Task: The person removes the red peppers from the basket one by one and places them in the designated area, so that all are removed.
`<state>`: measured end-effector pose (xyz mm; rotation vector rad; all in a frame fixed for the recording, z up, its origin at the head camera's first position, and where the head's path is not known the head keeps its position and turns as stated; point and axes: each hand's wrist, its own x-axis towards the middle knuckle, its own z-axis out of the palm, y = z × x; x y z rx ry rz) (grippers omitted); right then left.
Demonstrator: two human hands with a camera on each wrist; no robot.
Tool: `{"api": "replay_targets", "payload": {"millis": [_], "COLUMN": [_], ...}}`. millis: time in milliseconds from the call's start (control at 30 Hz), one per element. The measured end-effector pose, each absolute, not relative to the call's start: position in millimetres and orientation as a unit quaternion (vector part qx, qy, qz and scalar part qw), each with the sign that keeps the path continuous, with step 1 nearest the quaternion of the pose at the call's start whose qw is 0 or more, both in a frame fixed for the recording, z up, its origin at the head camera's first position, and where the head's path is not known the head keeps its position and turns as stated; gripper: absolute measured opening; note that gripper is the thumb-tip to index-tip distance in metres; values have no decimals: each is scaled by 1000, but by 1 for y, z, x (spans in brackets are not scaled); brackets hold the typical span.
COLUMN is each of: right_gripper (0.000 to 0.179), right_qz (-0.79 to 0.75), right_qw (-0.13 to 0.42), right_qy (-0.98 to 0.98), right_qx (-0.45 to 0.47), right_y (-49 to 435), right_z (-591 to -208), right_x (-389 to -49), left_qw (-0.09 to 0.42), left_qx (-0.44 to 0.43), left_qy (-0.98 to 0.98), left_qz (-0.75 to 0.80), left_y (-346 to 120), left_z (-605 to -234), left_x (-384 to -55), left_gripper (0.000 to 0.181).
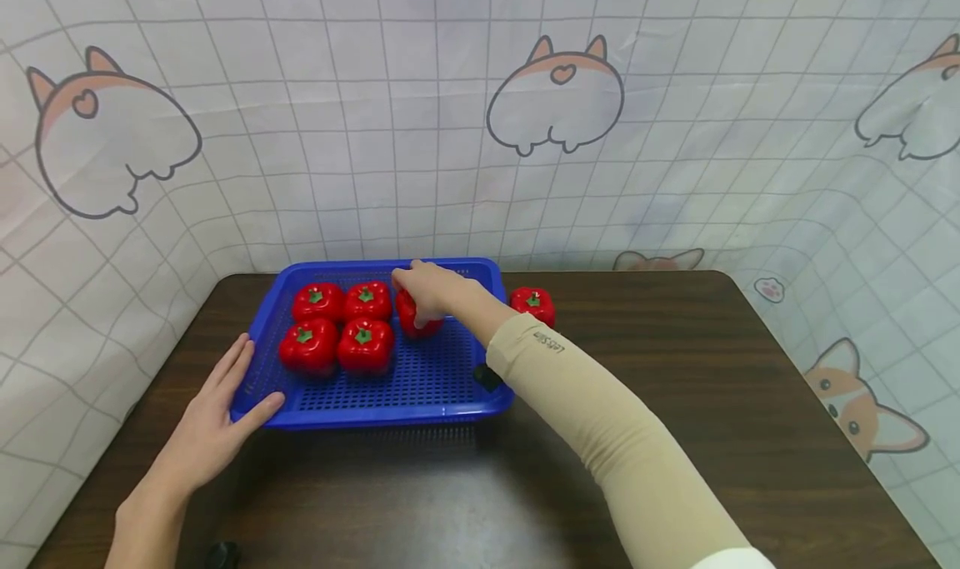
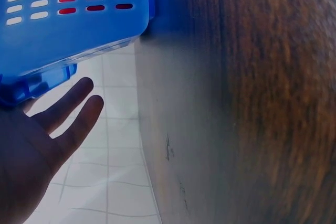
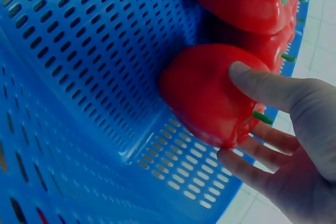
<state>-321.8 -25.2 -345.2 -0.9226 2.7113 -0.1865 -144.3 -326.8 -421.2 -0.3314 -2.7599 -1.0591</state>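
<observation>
My right hand (image 1: 430, 288) reaches into the blue plastic basket (image 1: 360, 416) and holds a red bell pepper (image 3: 210, 90) with a green stem. In the right wrist view the thumb (image 3: 262, 83) lies on one side of it and the fingers curl round the other. Several more red bell peppers (image 1: 365, 346) sit in two rows in the basket's left half. At the basket's left front corner rests my left hand (image 1: 217, 419), fingers spread and fairly straight along the side, thumb by the front rim. In the left wrist view, fingers (image 2: 79, 124) extend beside the basket's perforated wall.
Outside the basket, another red bell pepper (image 1: 533, 304) stands to its right on the dark wooden table (image 1: 675, 344), partly behind my right sleeve. A white gridded cloth (image 1: 360, 136) hangs behind the table. Some small black object (image 1: 222, 555) lies near the front left.
</observation>
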Motion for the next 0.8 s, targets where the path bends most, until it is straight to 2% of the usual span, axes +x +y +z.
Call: {"api": "replay_targets", "payload": {"millis": [333,800], "right_gripper": [63,59], "right_qz": [-96,-85], "right_qw": [155,142], "right_qy": [932,917], "right_qx": [-314,-362], "right_y": [-12,11], "right_z": [-337,-311], "right_x": [-322,-322], "left_qw": [88,84], "left_qx": [-110,-112], "left_qy": [-925,-923], "left_qz": [-353,-358], "left_y": [-326,-328], "left_z": [-421,-424], "left_x": [-144,-145], "left_gripper": [84,84]}}
